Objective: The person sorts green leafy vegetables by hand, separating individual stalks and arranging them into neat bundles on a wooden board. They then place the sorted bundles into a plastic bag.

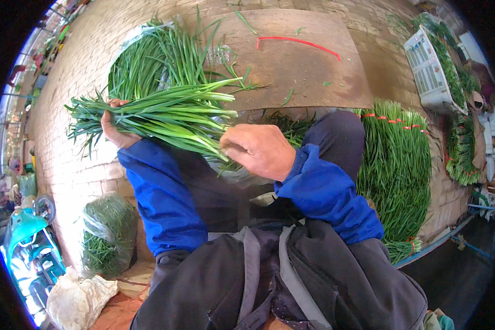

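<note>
A loose bunch of green Chinese chives (169,111) lies across my left hand (117,123), whose fingers curl around its leafy end. The pale stem ends fan out to the right. At those ends my right hand (260,150) has thumb and fingers pinched together on the lower stems; its fingertips are partly hidden. Behind the bunch is a large heap of loose chives (148,62) in clear plastic. More greens (291,128) lie between my knees, beneath the board's near edge.
A wooden board (305,74) ahead bears a bent red strip (299,40) and leaf scraps. Red-banded chive bundles (392,173) are stacked at right, near a white plastic crate (431,70) of greens. At left sit a bag of greens (109,231) and a teal wheeled vehicle (29,227).
</note>
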The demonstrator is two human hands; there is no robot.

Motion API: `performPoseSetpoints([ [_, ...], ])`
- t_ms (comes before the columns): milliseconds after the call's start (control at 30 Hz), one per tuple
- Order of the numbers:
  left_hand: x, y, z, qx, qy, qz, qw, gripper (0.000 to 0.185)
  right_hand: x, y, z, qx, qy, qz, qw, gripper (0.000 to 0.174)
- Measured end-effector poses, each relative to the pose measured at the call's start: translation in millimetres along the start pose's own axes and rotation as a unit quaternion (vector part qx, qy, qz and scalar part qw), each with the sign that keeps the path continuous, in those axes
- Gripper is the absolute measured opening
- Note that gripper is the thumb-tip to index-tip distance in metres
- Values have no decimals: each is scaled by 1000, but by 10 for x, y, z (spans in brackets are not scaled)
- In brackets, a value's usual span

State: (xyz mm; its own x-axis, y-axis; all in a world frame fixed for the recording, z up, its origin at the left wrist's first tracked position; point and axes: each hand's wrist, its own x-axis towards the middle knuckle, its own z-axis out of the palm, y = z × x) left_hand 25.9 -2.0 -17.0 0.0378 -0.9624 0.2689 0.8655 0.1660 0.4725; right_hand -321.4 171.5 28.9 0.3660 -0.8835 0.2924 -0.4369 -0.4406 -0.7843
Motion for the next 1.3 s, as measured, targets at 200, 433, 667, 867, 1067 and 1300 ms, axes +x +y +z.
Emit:
performPoseSetpoints([
  [200,-12,-18,-48,44,25,7,999,27,-125,165,-56,31,2,52,998,14],
  [433,-19,-2,-69,17,78,-16,997,24,-321,515,-290,-118,78,106,984,12],
  [667,-1,-127,47,68,129,11,989,23,-131,139,-115,-97,127,15,987,20],
  [867,-5,-189,133,124,175,23,977,23,87,74,135,-145,137,4,980,22],
  [1067,-24,-200,175,117,164,1,980,22,104,162,202,-128,141,30,981,15],
  [1300,-26,-212,195,102,142,-7,985,21,137,255,238,-120,157,46,979,9],
])
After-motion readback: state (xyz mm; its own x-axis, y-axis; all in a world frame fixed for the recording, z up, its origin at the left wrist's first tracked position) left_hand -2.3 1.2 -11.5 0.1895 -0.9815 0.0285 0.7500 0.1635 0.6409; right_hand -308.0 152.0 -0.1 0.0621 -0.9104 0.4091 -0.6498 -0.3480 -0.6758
